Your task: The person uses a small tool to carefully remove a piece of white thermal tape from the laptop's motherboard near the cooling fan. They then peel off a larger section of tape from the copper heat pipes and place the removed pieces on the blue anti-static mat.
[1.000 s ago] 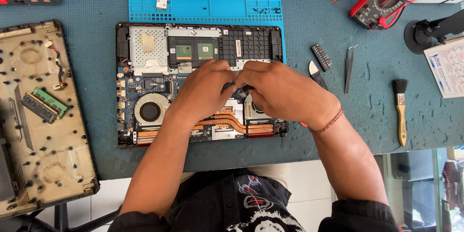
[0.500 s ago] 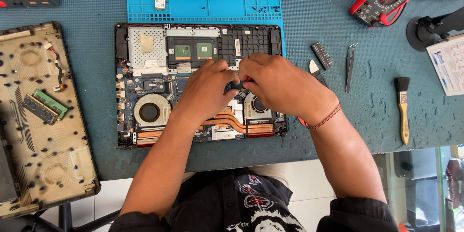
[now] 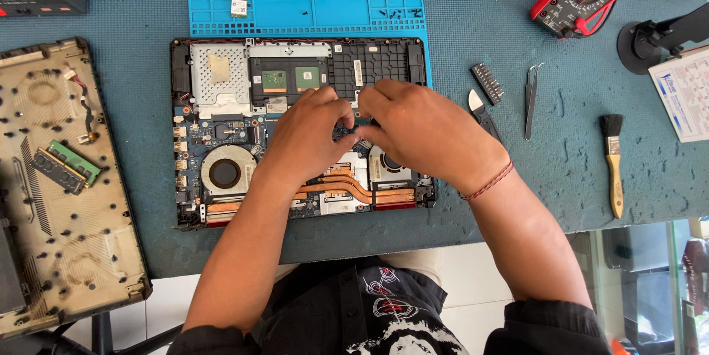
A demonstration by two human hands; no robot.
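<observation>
Both hands are set on the opened laptop [image 3: 221, 126], over the middle of its exposed motherboard. The left hand [image 3: 310, 137] and the right hand [image 3: 421, 130] are brought together, fingertips meeting and curled down onto a small part that is hidden beneath them; what is pinched cannot be told. A cooling fan [image 3: 225, 172] lies just left of the left hand, copper heat pipes [image 3: 354, 189] just below the wrists. Right of the right hand, tweezers [image 3: 532, 100] and a brush [image 3: 613, 163] lie on the tabletop [image 3: 561, 178].
</observation>
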